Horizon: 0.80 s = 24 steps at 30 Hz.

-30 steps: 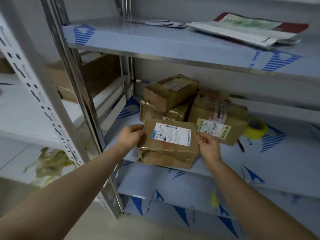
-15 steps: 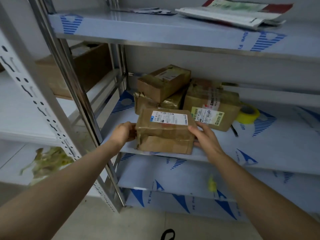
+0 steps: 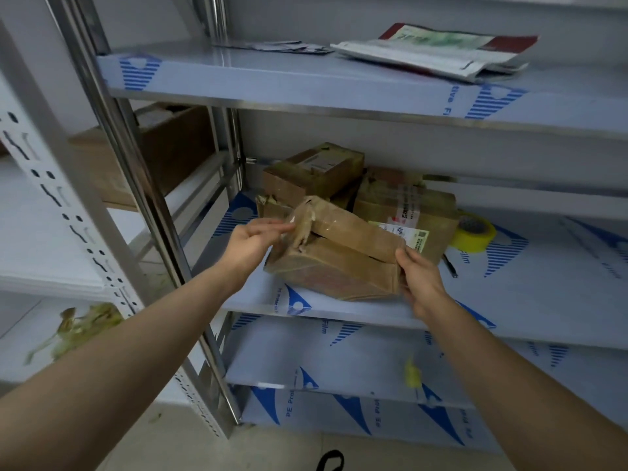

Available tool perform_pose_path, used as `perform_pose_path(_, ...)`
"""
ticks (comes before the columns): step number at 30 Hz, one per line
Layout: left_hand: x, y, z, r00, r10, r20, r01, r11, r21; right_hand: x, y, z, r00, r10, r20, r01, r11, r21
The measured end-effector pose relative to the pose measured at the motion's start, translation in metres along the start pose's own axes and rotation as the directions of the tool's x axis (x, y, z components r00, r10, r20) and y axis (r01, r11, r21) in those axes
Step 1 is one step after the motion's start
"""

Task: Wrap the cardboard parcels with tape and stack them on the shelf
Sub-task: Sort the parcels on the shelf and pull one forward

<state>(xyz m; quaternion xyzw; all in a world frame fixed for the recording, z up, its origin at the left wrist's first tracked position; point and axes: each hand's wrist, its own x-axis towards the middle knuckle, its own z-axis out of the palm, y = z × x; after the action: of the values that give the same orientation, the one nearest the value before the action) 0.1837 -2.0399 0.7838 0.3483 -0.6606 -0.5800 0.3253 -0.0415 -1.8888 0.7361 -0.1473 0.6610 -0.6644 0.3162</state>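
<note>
Dim, bluish, even light; soft motion blur, wide-angle bending toward the edges.

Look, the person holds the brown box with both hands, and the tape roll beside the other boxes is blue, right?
Not quite: the tape roll is yellow, not blue, as the head view shows. The rest holds: the left hand and the right hand both hold the brown box, and the roll lies beside the other boxes on the shelf.

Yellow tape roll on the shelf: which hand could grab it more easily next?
Probably the right hand: the yellow tape roll lies on its side of the parcel; the left hand is opposite.
</note>
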Motion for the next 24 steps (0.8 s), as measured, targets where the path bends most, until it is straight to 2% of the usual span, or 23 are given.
perform_pose_path(4, 0.005, 0.010, 0.004, 0.997, 0.023, 0.072, -0.015, 0.994, -0.109, 0.005, 0.006, -0.008, 0.990, 0.140, 0.021, -0.141, 0.985, 0.101)
perform_pose_path(8, 0.013, 0.017, 0.004, 0.991, -0.072, 0.112, 0.092, 0.977, -0.192, 0.005, 0.012, -0.013, 0.966, 0.240, 0.093, -0.253, 0.953, 0.168)
perform_pose_path(11, 0.013, 0.021, 0.003, 0.950, -0.108, 0.294, 0.188, 0.947, -0.260, 0.006, 0.017, -0.012, 0.945, 0.292, 0.147, -0.320, 0.920, 0.226)
perform_pose_path(13, 0.012, 0.023, 0.003, 0.911, -0.065, 0.407, 0.197, 0.936, -0.291, 0.006, 0.019, -0.010, 0.930, 0.322, 0.179, -0.359, 0.899, 0.252)
perform_pose_path(15, 0.014, 0.024, 0.004, 0.887, -0.015, 0.461, 0.170, 0.940, -0.296, 0.005, 0.022, -0.009, 0.920, 0.329, 0.213, -0.379, 0.886, 0.268)
perform_pose_path(17, 0.016, 0.026, 0.006, 0.871, 0.021, 0.491, 0.132, 0.952, -0.275, 0.004, 0.024, -0.008, 0.916, 0.307, 0.257, -0.371, 0.892, 0.259)
perform_pose_path(20, 0.018, 0.028, 0.011, 0.886, -0.031, 0.463, 0.183, 0.940, -0.289, 0.003, 0.024, -0.005, 0.907, 0.308, 0.286, -0.381, 0.890, 0.249)
perform_pose_path(24, 0.019, 0.031, 0.021, 0.903, -0.039, 0.428, 0.145, 0.966, -0.216, 0.001, 0.022, -0.002, 0.893, 0.340, 0.293, -0.404, 0.893, 0.195)
